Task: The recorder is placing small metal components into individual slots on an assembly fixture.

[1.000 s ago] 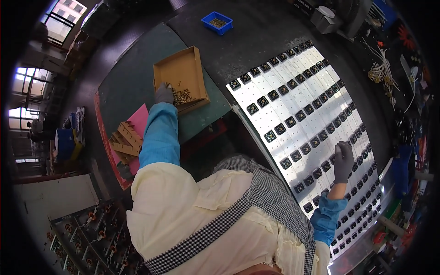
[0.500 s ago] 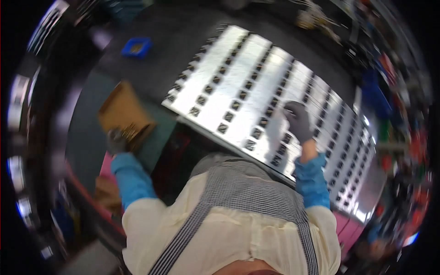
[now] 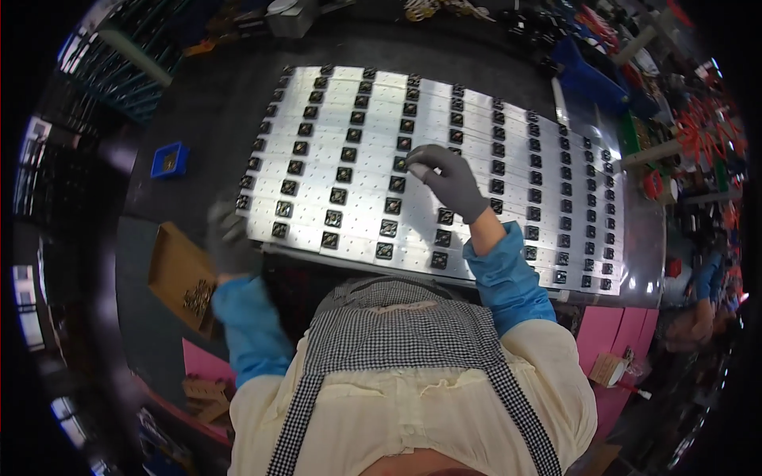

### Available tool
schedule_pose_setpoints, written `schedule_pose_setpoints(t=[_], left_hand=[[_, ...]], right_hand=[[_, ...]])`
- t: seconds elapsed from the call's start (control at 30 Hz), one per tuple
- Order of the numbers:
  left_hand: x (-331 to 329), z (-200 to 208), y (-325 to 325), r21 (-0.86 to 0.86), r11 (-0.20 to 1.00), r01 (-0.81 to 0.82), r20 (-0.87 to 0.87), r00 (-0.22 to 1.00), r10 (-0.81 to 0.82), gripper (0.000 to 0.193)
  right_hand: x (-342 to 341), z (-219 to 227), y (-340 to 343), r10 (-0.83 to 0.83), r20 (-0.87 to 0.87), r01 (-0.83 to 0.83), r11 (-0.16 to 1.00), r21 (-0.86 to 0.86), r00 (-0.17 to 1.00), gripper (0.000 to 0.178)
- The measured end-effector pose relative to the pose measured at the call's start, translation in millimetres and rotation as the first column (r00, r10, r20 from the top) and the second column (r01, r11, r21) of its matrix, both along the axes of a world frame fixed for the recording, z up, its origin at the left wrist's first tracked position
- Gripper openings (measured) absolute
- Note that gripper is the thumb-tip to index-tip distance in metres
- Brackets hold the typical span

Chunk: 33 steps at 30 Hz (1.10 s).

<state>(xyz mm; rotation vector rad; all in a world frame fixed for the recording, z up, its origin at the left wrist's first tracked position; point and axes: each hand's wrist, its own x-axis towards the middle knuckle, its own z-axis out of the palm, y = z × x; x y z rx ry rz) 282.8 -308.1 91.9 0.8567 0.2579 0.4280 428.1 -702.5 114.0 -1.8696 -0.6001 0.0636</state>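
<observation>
A broad silvery metal panel (image 3: 365, 248) lies before me, set with rows of small black square parts (image 3: 385, 251). My right hand (image 3: 454, 181), in a grey glove, is over the middle of the panel. Its thumb and forefinger are pinched together at one of the black squares; what they hold, if anything, is too small to make out. My left hand (image 3: 232, 238), also gloved in grey, is smeared by motion between the panel's near left corner and a cardboard box (image 3: 171, 266). Small metal pieces (image 3: 198, 297) like screws lie in that box. The left fingers cannot be read.
A small blue tray (image 3: 169, 161) with small pieces in it stands left of the panel on the dark table (image 3: 210, 119). A larger blue bin (image 3: 589, 78) is at the far right. Pink sheets (image 3: 601, 333) and a small carton (image 3: 607, 370) lie at the near right.
My left hand has moved from the cardboard box up toward the panel. My right hand appears further left over the panel, its fingers pinched. The whole view has turned and shifted.
</observation>
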Motion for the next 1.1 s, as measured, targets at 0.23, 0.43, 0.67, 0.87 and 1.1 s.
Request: schedule_pose_setpoints(t=[0.23, 0.43, 0.67, 0.87, 1.1], left_hand=[[81, -7, -160, -0.635, 0.497, 0.592, -0.002, 0.642, -0.767, 0.023], [85, -9, -187, -0.354, 0.48, 0.803, -0.094, 0.48, -0.872, 0.035], [96, -11, -204, -0.137, 0.602, 0.787, -0.337, 0.534, -0.775, 0.051], [136, -36, -212, -0.53, 0.667, 0.524, -0.304, 0.617, -0.726, 0.038], [167, -40, -240, -0.895, 0.38, 0.233, -0.04, 0.808, -0.588, 0.026]], right_hand=[[5, 18, 10, 0.155, -0.146, -0.142, 0.985, 0.099, 0.977, 0.018], [13, 8, -4, 0.319, -0.217, -0.296, 0.946, 0.134, 0.922, 0.02], [37, -18, -3, 0.509, -0.375, -0.433, 0.859, 0.272, 0.775, 0.021], [85, -36, -15, 0.239, -0.261, -0.237, 0.971, 0.04, 0.935, 0.014], [211, -89, -75, -0.408, 0.374, 0.531, 0.78, -0.331, 0.833, 0.01]])
